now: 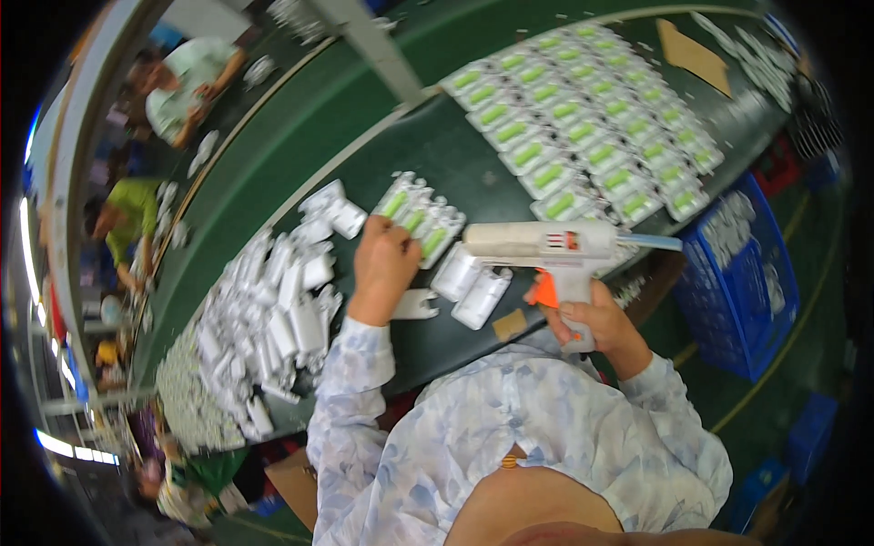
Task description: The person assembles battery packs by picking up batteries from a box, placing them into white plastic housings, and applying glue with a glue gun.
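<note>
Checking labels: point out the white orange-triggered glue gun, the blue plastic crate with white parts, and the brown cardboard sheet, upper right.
White glue gun [539,242], head view: barrel.
Blue plastic crate [721,314], head view: side wall.
Brown cardboard sheet [694,58], head view: middle.

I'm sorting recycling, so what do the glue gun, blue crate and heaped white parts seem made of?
Glue gun: probably plastic, smooth, with a moulded-looking grip. Blue crate: likely plastic, slightly shiny, evenly coloured. White parts: apparently plastic, smooth, with soft highlights.
</note>
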Available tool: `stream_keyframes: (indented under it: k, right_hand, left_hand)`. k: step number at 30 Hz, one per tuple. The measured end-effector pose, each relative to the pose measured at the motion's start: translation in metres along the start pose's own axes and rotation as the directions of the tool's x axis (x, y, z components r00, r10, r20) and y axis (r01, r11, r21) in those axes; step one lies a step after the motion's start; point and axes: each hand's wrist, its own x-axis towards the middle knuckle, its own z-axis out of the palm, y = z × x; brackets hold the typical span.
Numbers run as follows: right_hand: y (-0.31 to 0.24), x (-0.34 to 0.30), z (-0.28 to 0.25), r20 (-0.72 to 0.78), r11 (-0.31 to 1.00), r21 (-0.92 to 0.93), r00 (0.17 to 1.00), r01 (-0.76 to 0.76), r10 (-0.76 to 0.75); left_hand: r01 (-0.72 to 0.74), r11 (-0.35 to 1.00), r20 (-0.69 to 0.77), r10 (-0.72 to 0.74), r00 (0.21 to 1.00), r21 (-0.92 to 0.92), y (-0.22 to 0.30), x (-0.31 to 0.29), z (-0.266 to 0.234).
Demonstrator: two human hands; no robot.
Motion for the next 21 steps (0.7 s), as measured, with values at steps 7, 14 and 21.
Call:
stream_keyframes:
  k: [7, 14, 21]
  right_hand:
    - [0.005, 0.005, 0.0, 0.006, 0.988, 0.142, 0.999, 0.052, -0.054]
    - [0.004, -0.002, -0.003, -0.104, 0.982, 0.15, 0.989, 0.117, -0.102]
    - [-0.002, 0.002, 0.003, -0.078, 0.979, 0.159, 0.99, 0.126, -0.115]
  left_hand:
    - [-0.058, 0.998, 0.082, 0.057, 0.995, 0.007, 0.003, 0.054, 0.013]
    - [-0.092, 0.994, 0.178, 0.082, 0.981, 0.053, 0.001, 0.129, 0.042]
    - [-0.073, 0.997, 0.08, 0.071, 0.994, 0.027, -0.004, 0.142, 0.046]
